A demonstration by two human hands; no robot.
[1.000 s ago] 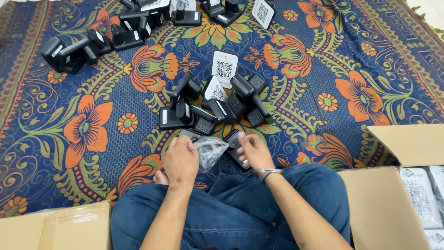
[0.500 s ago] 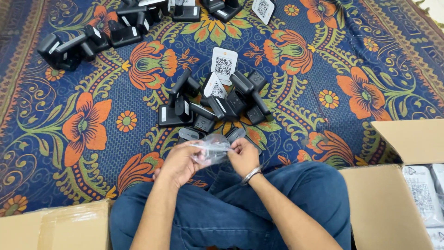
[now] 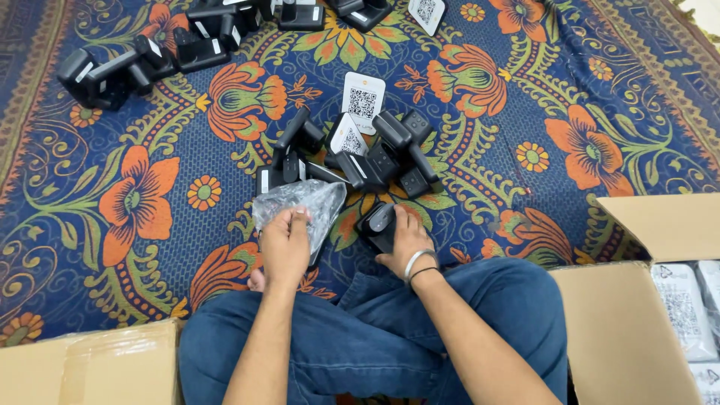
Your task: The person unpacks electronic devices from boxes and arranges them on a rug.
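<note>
Sitting cross-legged on a flowery rug point(image 3: 150, 195), the person had both hands low, just in front of the knees. Landmark: the black pile point(image 3: 352, 154) of small gadgets in the rug's middle.

L hand point(image 3: 285, 244) was just below-left of the pile. Its fingers were pinched shut on a clear plastic bag point(image 3: 304, 206). The bag was crinkly & stood up from the hand, its top edge nearly touching the pile's lowest bits.

R hand point(image 3: 405, 240) was just below the pile, a bit to the right. It was wrapped around one black gadget point(image 3: 377, 223), holding it. The gadget's long side ran slanted, top end pointing up & right toward the pile, low end toward the person. Bag & gadget sat side by side w/ a thin gap between.

Room to move: bare rug lay left of the pile, & more bare rug to its right. Below-right of the pile, an open brown box point(image 3: 622, 330) w/ a raised flap closed off that side; white packs point(image 3: 682, 307) lay inside. Below-left, another brown box point(image 3: 90, 367) sat by the left knee. Well above-left of the pile, a row of more black gadgets point(image 3: 150, 56) lined the far rug. A white card point(image 3: 363, 101) w/ a square code lay just above the pile.
</note>
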